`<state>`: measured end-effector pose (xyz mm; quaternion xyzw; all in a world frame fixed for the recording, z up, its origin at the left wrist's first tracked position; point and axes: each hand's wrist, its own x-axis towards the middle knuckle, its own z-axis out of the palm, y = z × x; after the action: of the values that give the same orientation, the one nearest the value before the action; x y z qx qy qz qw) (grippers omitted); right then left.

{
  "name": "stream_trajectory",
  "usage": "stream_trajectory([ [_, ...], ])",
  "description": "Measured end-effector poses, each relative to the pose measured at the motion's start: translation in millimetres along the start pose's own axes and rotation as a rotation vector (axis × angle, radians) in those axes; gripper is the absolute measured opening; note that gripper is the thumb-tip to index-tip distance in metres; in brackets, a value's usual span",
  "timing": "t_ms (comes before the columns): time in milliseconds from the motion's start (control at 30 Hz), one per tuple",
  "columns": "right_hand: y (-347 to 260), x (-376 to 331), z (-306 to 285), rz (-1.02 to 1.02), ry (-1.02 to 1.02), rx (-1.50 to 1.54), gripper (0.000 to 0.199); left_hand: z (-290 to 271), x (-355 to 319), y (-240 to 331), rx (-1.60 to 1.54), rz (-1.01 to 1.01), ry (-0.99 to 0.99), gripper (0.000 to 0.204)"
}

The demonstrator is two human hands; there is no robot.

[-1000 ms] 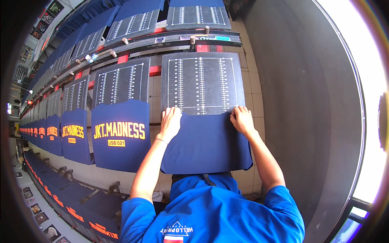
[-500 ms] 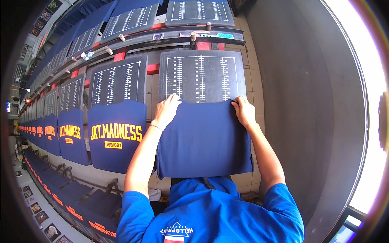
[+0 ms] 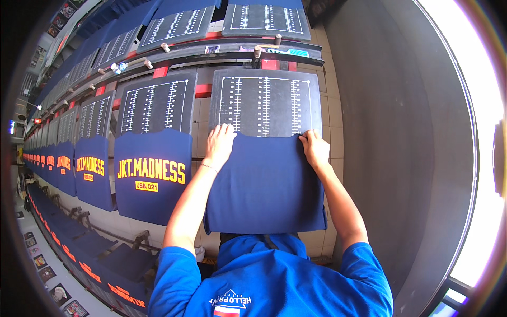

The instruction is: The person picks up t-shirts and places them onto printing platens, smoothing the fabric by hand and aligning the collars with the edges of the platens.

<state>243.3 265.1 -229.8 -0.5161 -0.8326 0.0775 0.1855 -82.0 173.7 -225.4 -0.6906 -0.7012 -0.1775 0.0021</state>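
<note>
A plain navy T-shirt panel (image 3: 265,185) lies over the dark printing board (image 3: 280,103) in front of me, its curved neck edge across the board's middle. My left hand (image 3: 220,143) rests on the panel's upper left corner, fingers laid side by side over the cloth edge. At the upper right corner, my right hand (image 3: 316,149) pinches the fabric edge between thumb and fingers. White ruled scales on the board show beyond the neckline. The cloth between my hands looks smooth, and its lower edge hangs near my waist.
To the left, a navy panel with yellow-orange lettering (image 3: 152,177) lies on the neighbouring board (image 3: 156,105), with several more in a row beyond. A metal rail (image 3: 211,58) with upright pegs runs behind the boards. A grey wall (image 3: 396,158) stands at right.
My left fingers have flattened out over the cloth edge, where they were more bunched before. My right hand keeps its pinch at the corner. The whole view has shifted slightly.
</note>
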Motion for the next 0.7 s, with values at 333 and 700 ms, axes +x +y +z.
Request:
stream_trajectory([
  [333, -60.3, -68.3, -15.9, -0.145, -0.185, -0.082, 0.080, -32.9, -96.9, -36.3, 0.464, -0.385, -0.082, 0.066],
  [700, -214.5, -37.9, 45.1, -0.290, -0.296, 0.107, 0.087, -104.0, -223.0, -36.0, 0.201, -0.678, -0.152, 0.063],
])
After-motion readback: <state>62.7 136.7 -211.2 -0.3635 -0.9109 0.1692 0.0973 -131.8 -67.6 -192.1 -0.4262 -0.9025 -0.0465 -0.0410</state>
